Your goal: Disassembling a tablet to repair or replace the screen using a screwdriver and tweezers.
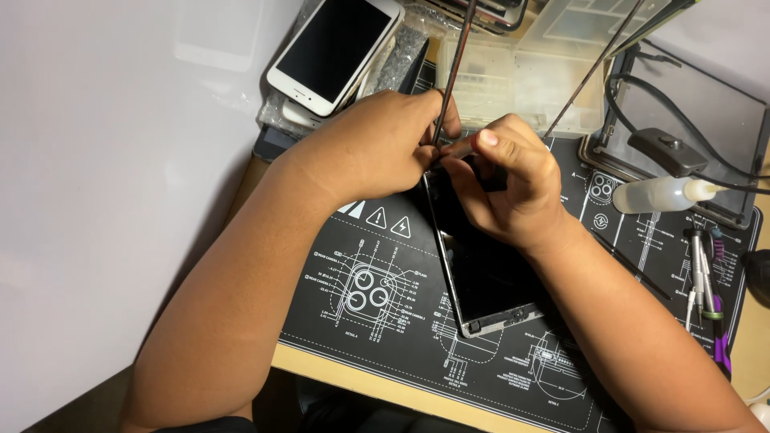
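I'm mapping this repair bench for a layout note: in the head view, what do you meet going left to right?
White phone → left hand → right hand on the opened phone → squeeze bottle → tweezers and small tools at the mat's right edge.

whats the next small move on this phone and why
Probably ease the thin tool a little further along the top edge of the dark phone. The left hand holds its tip right there, and the right hand steadies that end.
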